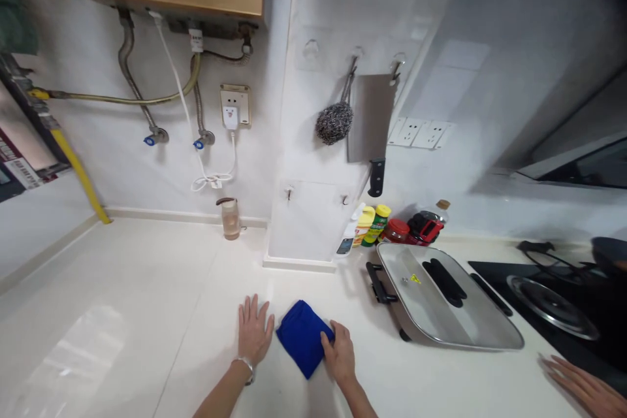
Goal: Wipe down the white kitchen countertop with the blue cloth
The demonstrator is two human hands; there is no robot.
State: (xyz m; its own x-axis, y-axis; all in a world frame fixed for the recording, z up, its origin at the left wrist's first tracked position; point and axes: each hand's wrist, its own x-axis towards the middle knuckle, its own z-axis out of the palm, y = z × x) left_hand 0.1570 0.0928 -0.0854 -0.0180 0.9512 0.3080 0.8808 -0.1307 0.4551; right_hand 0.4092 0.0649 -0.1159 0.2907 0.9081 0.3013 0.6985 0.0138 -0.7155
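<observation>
A folded blue cloth (pixel 304 338) lies flat on the white countertop (pixel 215 313) between my two hands. My left hand (pixel 255 333) rests palm down just left of the cloth, its fingers spread and holding nothing; a bracelet circles that wrist. At the cloth's right corner, my right hand (pixel 339 353) grips the edge between thumb and fingers.
Right of my hands stands an electric pan (pixel 450 294) with a glass lid. Behind it are several bottles and jars (pixel 375 225). A cleaver (pixel 371 117) and a steel scourer (pixel 334 123) hang above. A glass jar (pixel 230 219) stands by the wall. Another person's hand (pixel 582 385) is at lower right.
</observation>
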